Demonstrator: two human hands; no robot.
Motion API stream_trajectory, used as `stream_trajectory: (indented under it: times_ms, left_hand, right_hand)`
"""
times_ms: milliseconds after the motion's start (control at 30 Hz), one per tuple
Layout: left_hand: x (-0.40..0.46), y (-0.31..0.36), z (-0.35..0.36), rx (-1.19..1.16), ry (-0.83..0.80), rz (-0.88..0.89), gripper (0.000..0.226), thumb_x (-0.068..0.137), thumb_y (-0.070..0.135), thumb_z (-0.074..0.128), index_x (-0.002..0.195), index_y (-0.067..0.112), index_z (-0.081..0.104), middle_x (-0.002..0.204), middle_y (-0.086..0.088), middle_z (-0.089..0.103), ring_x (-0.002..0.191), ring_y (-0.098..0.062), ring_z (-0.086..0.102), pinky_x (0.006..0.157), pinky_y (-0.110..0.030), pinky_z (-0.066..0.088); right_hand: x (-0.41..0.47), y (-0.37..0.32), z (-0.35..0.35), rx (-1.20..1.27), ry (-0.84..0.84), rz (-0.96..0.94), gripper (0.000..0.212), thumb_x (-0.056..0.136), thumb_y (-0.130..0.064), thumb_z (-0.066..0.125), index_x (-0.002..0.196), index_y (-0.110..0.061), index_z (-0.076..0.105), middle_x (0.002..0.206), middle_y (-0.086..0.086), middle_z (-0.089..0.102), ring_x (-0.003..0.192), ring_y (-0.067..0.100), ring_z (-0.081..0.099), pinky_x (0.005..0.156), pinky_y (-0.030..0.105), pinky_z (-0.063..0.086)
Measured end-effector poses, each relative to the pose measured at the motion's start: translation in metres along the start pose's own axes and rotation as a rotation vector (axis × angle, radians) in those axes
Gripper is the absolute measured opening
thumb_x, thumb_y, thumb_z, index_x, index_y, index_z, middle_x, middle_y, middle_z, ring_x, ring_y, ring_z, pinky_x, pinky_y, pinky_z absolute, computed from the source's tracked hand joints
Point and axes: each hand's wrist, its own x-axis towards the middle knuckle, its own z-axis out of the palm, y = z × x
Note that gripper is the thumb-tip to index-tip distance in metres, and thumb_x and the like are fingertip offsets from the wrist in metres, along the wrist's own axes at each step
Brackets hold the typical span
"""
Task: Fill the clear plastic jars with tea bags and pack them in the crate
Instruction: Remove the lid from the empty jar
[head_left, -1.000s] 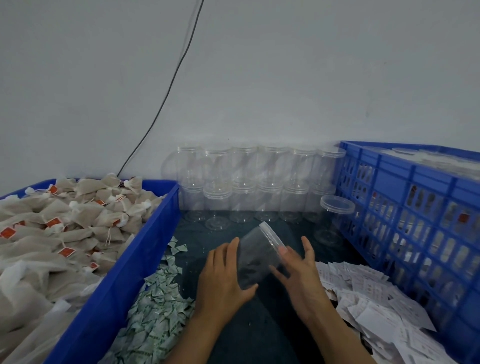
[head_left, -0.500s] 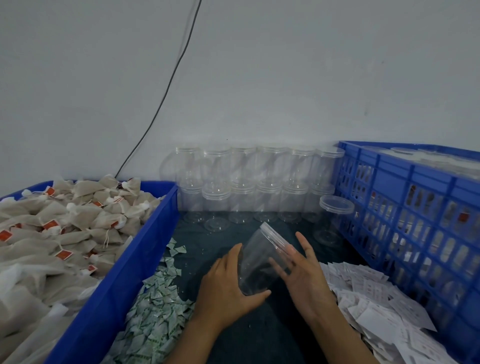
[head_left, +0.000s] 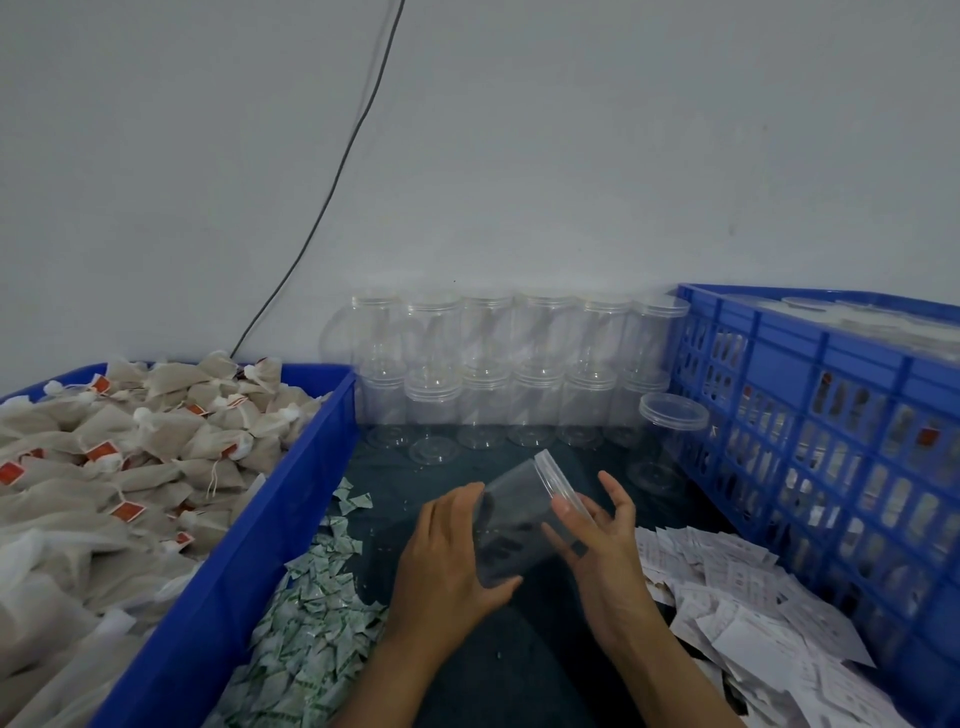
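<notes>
Between your hands, left hand grips the empty clear jar body, right hand fingers loosely spread on its lid, long axis tilted up-right toward the crate; tea bags lie left.

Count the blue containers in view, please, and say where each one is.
2. The blue bin with tea bags is at the left; the blue crate is at the right. Others may lie out of view.
</notes>
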Motion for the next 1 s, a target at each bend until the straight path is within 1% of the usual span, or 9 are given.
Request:
stream_trajectory:
  times_ms: [133, 233, 400, 500, 600, 667, 733, 900, 1000]
  left_hand:
    - [-0.003, -0.005, 0.003, -0.053, -0.019, -0.082, 0.096, 0.051, 0.046, 0.089, 0.129, 0.014, 0.043, 0.123, 0.0, 0.053, 0.111, -0.019, 0.055, 0.084, -0.025, 0.048]
    - [-0.003, -0.007, 0.003, -0.05, -0.022, -0.105, 0.096, 0.055, 0.045, 0.087, 0.133, 0.012, 0.042, 0.127, -0.001, 0.052, 0.117, -0.017, 0.051, 0.089, -0.025, 0.046]
    - [0.001, -0.003, -0.001, 0.015, 0.063, 0.094, 0.095, 0.048, 0.03, 0.092, 0.125, 0.017, 0.038, 0.128, -0.007, 0.057, 0.114, -0.022, 0.054, 0.078, -0.036, 0.059]
    - [0.002, -0.004, -0.001, -0.002, 0.062, 0.121, 0.094, 0.048, 0.029, 0.091, 0.124, 0.018, 0.039, 0.129, -0.005, 0.056, 0.116, -0.017, 0.048, 0.077, -0.033, 0.058]
    - [-0.002, -0.008, 0.001, -0.038, -0.004, 0.048, 0.096, 0.049, 0.041, 0.088, 0.129, 0.021, 0.04, 0.125, 0.008, 0.054, 0.113, -0.01, 0.046, 0.082, -0.025, 0.05]
    - [-0.003, -0.007, -0.001, -0.125, -0.061, -0.063, 0.094, 0.05, 0.055, 0.08, 0.131, 0.033, 0.036, 0.119, 0.03, 0.043, 0.111, 0.0, 0.044, 0.086, -0.019, 0.041]
    - [-0.003, -0.006, -0.003, -0.213, -0.1, -0.122, 0.086, 0.049, 0.064, 0.076, 0.121, 0.048, 0.031, 0.112, 0.037, 0.042, 0.104, 0.008, 0.046, 0.084, -0.017, 0.042]
    - [-0.004, -0.005, -0.007, -0.466, -0.19, -0.229, 0.083, 0.05, 0.065, 0.081, 0.115, 0.045, 0.035, 0.112, 0.028, 0.059, 0.104, 0.012, 0.056, 0.086, -0.017, 0.049]
    - [-0.004, -0.005, -0.01, -0.608, -0.243, -0.271, 0.078, 0.051, 0.06, 0.082, 0.113, 0.038, 0.04, 0.107, 0.017, 0.066, 0.098, 0.0, 0.064, 0.085, -0.026, 0.053]
  right_hand:
    - [0.0, 0.0, -0.004, 0.042, -0.054, 0.055, 0.08, 0.069, -0.017, 0.071, 0.141, -0.028, 0.036, 0.129, 0.008, 0.059, 0.105, 0.013, 0.067, 0.1, 0.039, 0.046]
    - [0.002, -0.001, -0.007, 0.053, -0.066, 0.097, 0.083, 0.074, -0.021, 0.068, 0.147, -0.031, 0.03, 0.142, 0.011, 0.049, 0.123, 0.023, 0.055, 0.108, 0.046, 0.039]
    - [0.001, -0.001, -0.003, -0.037, 0.012, 0.094, 0.091, 0.062, -0.042, 0.074, 0.142, -0.034, 0.031, 0.135, 0.009, 0.049, 0.119, 0.025, 0.056, 0.1, 0.048, 0.048]
    - [0.003, -0.001, -0.005, -0.012, 0.055, 0.091, 0.085, 0.06, -0.031, 0.079, 0.135, -0.032, 0.038, 0.129, 0.015, 0.053, 0.112, 0.025, 0.061, 0.1, 0.046, 0.048]
    - [0.005, -0.003, -0.008, 0.038, 0.041, 0.085, 0.084, 0.06, -0.022, 0.079, 0.134, -0.028, 0.042, 0.13, 0.02, 0.052, 0.115, 0.028, 0.06, 0.098, 0.039, 0.049]
    - [0.006, -0.005, -0.01, 0.04, 0.009, 0.073, 0.081, 0.061, -0.021, 0.078, 0.134, -0.027, 0.045, 0.131, 0.019, 0.053, 0.117, 0.029, 0.058, 0.093, 0.035, 0.049]
    - [0.006, -0.007, -0.011, 0.049, -0.018, 0.064, 0.077, 0.061, -0.019, 0.077, 0.132, -0.026, 0.048, 0.131, 0.019, 0.054, 0.116, 0.029, 0.059, 0.087, 0.033, 0.051]
    - [0.004, -0.014, -0.012, 0.09, -0.052, 0.046, 0.067, 0.067, -0.015, 0.073, 0.13, -0.024, 0.052, 0.129, 0.02, 0.057, 0.117, 0.028, 0.06, 0.085, 0.027, 0.055]
    - [0.003, -0.017, -0.012, 0.075, -0.075, 0.017, 0.065, 0.07, -0.014, 0.07, 0.131, -0.023, 0.05, 0.125, 0.017, 0.062, 0.113, 0.026, 0.063, 0.084, 0.025, 0.056]
